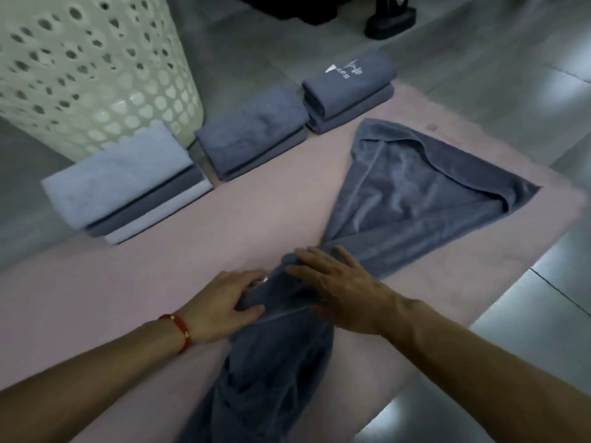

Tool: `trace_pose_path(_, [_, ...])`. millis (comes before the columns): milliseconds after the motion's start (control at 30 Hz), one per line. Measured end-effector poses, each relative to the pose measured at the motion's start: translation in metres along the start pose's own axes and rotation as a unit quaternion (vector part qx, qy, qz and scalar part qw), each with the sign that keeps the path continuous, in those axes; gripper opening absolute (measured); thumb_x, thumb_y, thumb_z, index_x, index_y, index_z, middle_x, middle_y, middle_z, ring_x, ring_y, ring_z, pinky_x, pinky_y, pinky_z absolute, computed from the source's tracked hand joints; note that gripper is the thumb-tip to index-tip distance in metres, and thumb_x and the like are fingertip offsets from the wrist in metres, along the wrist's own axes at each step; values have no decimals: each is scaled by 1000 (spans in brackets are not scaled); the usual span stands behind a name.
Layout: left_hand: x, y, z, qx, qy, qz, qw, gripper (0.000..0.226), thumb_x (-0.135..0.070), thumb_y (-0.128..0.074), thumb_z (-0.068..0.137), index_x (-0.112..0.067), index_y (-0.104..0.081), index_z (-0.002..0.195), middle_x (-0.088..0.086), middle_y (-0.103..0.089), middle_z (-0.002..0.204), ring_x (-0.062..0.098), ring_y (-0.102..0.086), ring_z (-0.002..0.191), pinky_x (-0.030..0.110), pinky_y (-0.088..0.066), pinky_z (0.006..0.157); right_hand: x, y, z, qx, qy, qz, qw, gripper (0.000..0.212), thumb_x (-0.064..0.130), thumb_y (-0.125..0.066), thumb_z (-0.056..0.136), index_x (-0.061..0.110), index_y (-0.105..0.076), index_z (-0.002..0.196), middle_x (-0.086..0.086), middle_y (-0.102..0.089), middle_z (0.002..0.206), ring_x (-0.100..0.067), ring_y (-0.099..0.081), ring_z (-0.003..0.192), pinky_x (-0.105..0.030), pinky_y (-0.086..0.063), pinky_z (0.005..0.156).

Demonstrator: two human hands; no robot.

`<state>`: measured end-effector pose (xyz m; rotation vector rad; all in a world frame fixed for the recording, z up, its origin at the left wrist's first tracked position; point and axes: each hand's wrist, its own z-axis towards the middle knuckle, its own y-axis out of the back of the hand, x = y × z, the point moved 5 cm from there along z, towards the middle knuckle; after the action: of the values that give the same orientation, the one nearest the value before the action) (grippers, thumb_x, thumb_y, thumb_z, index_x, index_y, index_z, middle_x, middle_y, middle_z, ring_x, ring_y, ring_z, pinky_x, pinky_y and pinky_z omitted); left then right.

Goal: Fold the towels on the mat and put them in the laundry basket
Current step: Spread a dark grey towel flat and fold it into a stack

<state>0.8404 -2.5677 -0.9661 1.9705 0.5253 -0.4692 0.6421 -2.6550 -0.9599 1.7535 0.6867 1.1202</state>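
Leftmost, a white perforated laundry basket (92, 71) stands on the grey floor (499, 75), just off the far edge of the pink mat (198, 251). Beside its base sits a folded stack of pale and dark towels (124, 183), then a folded grey stack (252, 132), then a third folded stack with white lettering on top (350, 91); all three line the mat's far edge. Nearer the camera, the left hand (224, 302), a red bracelet (179, 327) on its wrist, lies on the mat with its fingers and thumb curled round the bunched middle of an unfolded grey towel (415, 193). That towel runs from the bottom of the view up between both hands and fans out into a wide, rumpled triangle toward the mat's right corner. The right hand (339, 289) rests on the same gathered part, fingers spread over the cloth and thumb tucked at its side, grasping it. Beyond the mat, at the top, a black stand base (390, 22) sits on the floor.
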Motion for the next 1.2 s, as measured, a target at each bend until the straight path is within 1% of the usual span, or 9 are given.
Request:
trace_pose_path(100, [-25,-14,-26,-46,-22,-97,994,22,-40,-61,91,-31,-63,111,-13,-68,106,5,-64,95,34,-54,87,33,-13,1,48,22,-71,996,83,38,-70,88,32,-27,158,2,-36,157,-23,-28,147,-61,-12,121])
trace_pose_path(267, [-75,-48,-71,-62,-66,-193,977,27,-44,-63,85,-27,-64,105,-16,-59,80,3,-55,67,18,-46,66,25,-6,-62,-40,63,-169,983,36,22,-56,85,33,-64,118,6,-59,106,-22,-60,106,-48,-35,106])
trace_pose_path(467, [-32,-72,-61,-67,4,-13,998,74,-67,-35,75,-21,-51,130,-1,-51,128,17,-50,117,29,-40,99,12,-30,-143,168,-97,-67,979,89,21,-48,73,44,-25,157,21,-19,163,-3,-6,154,-58,-6,124])
trace_pose_path(667, [-51,-96,-52,9,12,-84,996,63,-52,-72,77,-18,-49,125,0,-59,123,22,-58,112,29,-46,88,41,-20,-111,-69,-179,110,975,39,43,-58,89,25,-53,123,5,-54,119,-16,-60,101,-43,-51,94])
trace_pose_path(733, [-50,-104,-59,38,20,-74,996,74,-50,-79,71,-24,-46,131,-2,-55,124,19,-57,111,27,-46,88,41,-19,-102,-121,-248,143,950,58,41,-74,87,23,-40,130,-1,-47,124,-22,-60,100,-44,-53,91])
trace_pose_path(833, [-38,-107,-80,68,0,-24,997,90,-45,-79,69,-40,-30,144,-3,-46,123,20,-55,110,27,-46,89,40,-29,-86,-41,-299,174,937,107,28,-83,82,25,-8,158,-9,-35,154,-31,-48,132,-44,-43,110])
trace_pose_path(967, [-19,-91,-115,78,16,-51,996,69,-35,-77,72,-34,-40,130,-10,-61,110,16,-59,95,25,-45,74,42,-28,-72,-4,-254,120,960,73,16,-74,86,22,-38,149,-6,-64,123,-27,-62,112,-32,-47,96])
trace_pose_path(1067, [7,-36,-124,-8,58,-39,998,32,-25,-75,72,-26,-60,100,-8,-67,93,17,-65,89,28,-50,73,51,3,-58,-59,-189,122,972,35,6,-70,85,22,-69,116,8,-64,99,-9,-57,85,-22,-44,78])
trace_pose_path(1200, [21,93,-140,-304,0,135,943,22,-13,-73,73,-24,-65,90,0,-64,89,27,-62,84,38,-48,70,68,63,-28,-175,-151,285,930,30,-3,-69,88,24,-69,102,9,-73,94,-6,-69,85,-18,-54,77])
